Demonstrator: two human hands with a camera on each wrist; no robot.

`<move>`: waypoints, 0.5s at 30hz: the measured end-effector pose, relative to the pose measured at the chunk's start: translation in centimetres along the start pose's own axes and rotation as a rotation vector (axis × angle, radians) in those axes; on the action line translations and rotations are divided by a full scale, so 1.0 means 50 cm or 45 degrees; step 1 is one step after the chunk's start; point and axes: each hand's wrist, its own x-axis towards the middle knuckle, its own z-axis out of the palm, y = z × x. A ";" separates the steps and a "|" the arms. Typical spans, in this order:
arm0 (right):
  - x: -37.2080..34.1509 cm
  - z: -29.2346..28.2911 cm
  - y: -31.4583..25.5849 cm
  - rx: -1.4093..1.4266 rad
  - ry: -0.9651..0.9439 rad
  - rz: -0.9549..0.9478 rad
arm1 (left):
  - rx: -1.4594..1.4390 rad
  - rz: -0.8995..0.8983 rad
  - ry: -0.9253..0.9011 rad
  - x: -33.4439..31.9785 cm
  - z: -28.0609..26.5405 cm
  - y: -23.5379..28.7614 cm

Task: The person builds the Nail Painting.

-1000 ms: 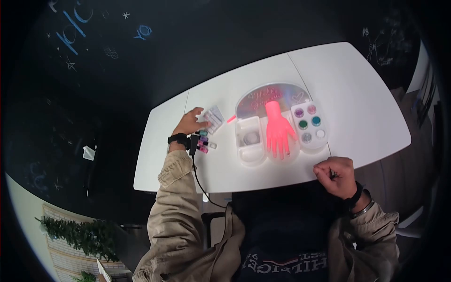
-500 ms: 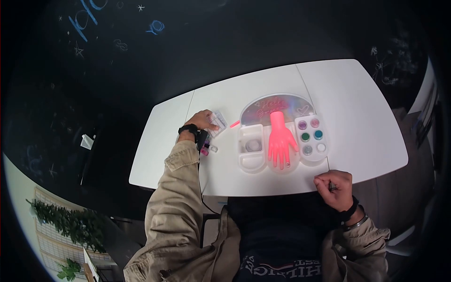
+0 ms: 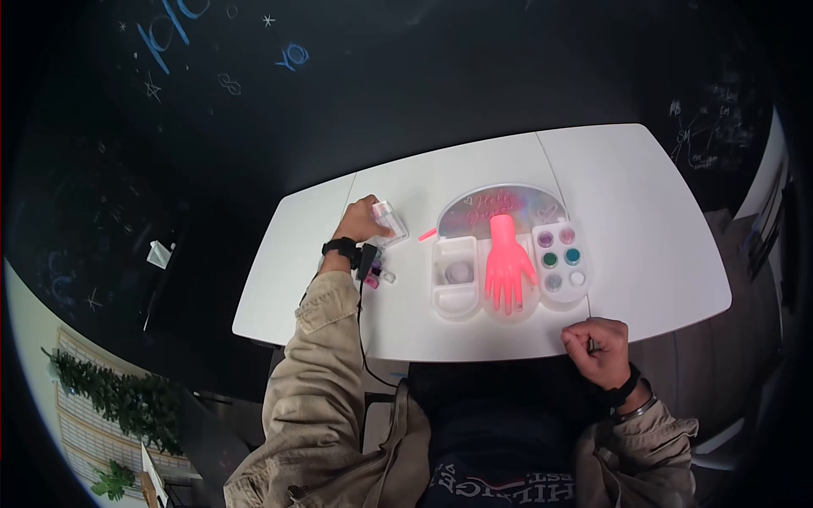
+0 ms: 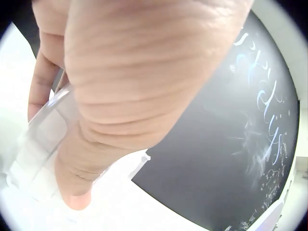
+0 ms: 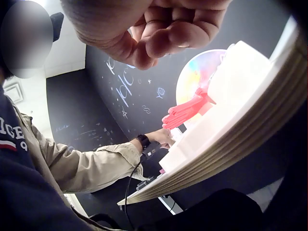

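My left hand (image 3: pixel 360 222) grips a clear plastic box (image 3: pixel 389 224) at the left of the white table, thumb along one side. In the left wrist view the transparent box (image 4: pixel 41 154) shows rows of small compartments; the hand covers part of it. A pink model hand (image 3: pixel 508 264) stands fingers-down in the middle of a white manicure station (image 3: pixel 457 309), a small silvery spot on one fingertip. My right hand (image 3: pixel 600 349) hovers by the table's front edge, fingers curled in; the right wrist view shows nothing held between its fingers (image 5: pixel 187 36).
Several nail polish bottles (image 3: pixel 373 278) lie by my left wrist. A thin pink stick (image 3: pixel 428 234) lies left of the station's mirror (image 3: pixel 474 212). Glitter pots (image 3: pixel 550 259) fill the station's right tray. A cable (image 3: pixel 362 330) hangs from the left wrist camera.
My left hand has reached onto the clear box, taken hold of it and tilted it up. My right hand keeps its curled pose near the table edge. The head view has shifted slightly.
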 end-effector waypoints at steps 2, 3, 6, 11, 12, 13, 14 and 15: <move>0.003 -0.001 -0.002 0.002 -0.003 -0.010 | -0.037 0.044 0.030 -0.013 -0.009 0.015; 0.003 -0.002 -0.004 0.002 -0.005 -0.010 | -0.110 0.094 0.099 -0.027 -0.019 0.026; 0.006 -0.004 -0.006 -0.023 0.002 -0.055 | -0.324 0.283 0.263 -0.077 -0.077 0.091; 0.005 -0.001 -0.003 -0.023 -0.025 -0.037 | -0.627 0.513 0.238 -0.186 -0.151 0.226; 0.006 0.000 -0.003 -0.020 -0.025 -0.039 | -0.566 0.562 0.219 -0.191 -0.143 0.236; 0.005 0.000 -0.004 -0.009 -0.028 -0.031 | -0.503 0.614 0.200 -0.198 -0.132 0.246; 0.005 0.000 -0.005 0.000 -0.028 -0.024 | -0.441 0.668 0.183 -0.205 -0.119 0.257; 0.005 0.000 -0.005 0.009 -0.028 -0.017 | -0.409 0.639 0.174 -0.210 -0.099 0.270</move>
